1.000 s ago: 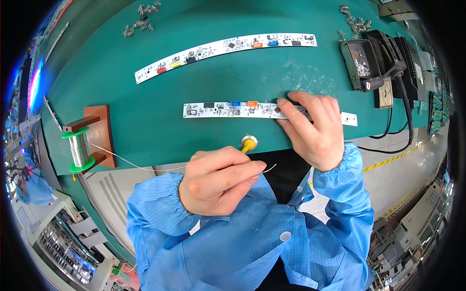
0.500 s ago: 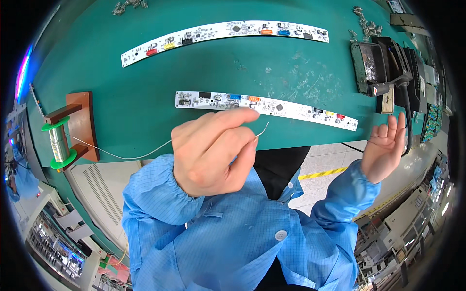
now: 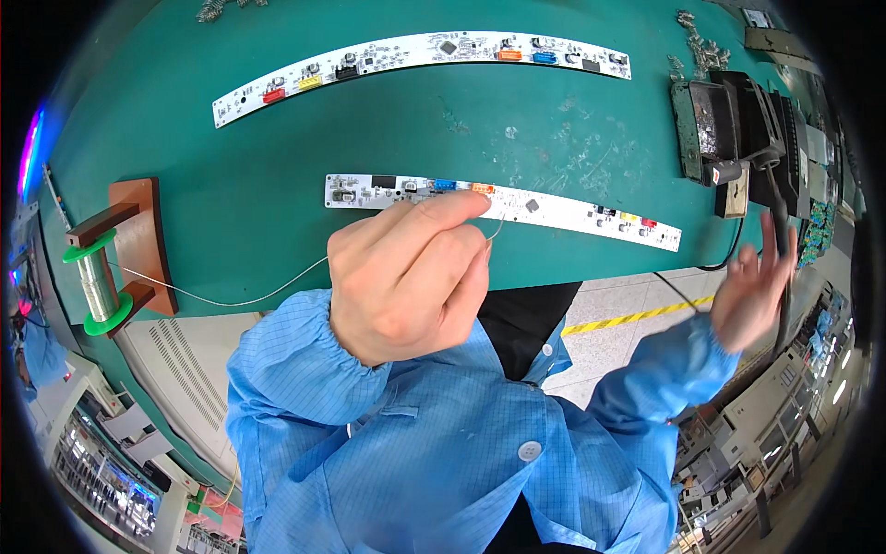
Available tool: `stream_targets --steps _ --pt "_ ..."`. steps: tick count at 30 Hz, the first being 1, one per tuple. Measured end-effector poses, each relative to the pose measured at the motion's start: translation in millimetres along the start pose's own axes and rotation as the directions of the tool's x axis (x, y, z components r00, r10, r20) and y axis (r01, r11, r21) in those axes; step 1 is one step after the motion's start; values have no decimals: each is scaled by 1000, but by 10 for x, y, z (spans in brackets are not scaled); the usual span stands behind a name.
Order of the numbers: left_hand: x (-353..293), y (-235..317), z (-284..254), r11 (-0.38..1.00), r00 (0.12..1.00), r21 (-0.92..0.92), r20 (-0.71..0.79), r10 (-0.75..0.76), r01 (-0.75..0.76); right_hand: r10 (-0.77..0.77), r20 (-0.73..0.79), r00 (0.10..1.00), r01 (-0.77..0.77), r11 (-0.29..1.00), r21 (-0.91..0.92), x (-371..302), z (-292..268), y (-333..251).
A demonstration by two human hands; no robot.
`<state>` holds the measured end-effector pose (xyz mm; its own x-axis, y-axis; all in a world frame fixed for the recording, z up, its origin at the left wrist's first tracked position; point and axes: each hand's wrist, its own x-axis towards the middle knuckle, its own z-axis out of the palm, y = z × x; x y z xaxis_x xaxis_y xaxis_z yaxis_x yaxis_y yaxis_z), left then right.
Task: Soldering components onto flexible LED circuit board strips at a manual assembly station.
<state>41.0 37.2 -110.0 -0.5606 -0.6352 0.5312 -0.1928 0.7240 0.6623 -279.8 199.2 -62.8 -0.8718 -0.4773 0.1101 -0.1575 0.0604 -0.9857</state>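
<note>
So the left hand (image 3: 406,282) is pinching a thin silvery metal wire (image 3: 231,303) between thumb and fingers, its tip showing over the long curved white circuit board (image 3: 565,212) lying on the green tabletop (image 3: 369,129); can't tell if they're touching. Board could be sliding if a knuckle bumps it, since nothing visible is clamping it. The right hand (image 3: 752,291) is spreading blurry fingers, seemingly empty, beside a thick black cable (image 3: 778,194), so snagging that is my other worry. Versus half a second ago, the wire tip is overlapping the board instead of sitting short of it, and the right hand is reaching farther right.
</note>
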Motion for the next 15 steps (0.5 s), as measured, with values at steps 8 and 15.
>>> stream_targets --steps 8,15 --pt "-18 -4 1 1000 999 13 34 16 -16 -572 558 601 660 749 57 -976 259 -104" --pt "21 -9 22 1000 999 8 44 20 -21 -595 605 530 717 695 55 -1130 830 -157"
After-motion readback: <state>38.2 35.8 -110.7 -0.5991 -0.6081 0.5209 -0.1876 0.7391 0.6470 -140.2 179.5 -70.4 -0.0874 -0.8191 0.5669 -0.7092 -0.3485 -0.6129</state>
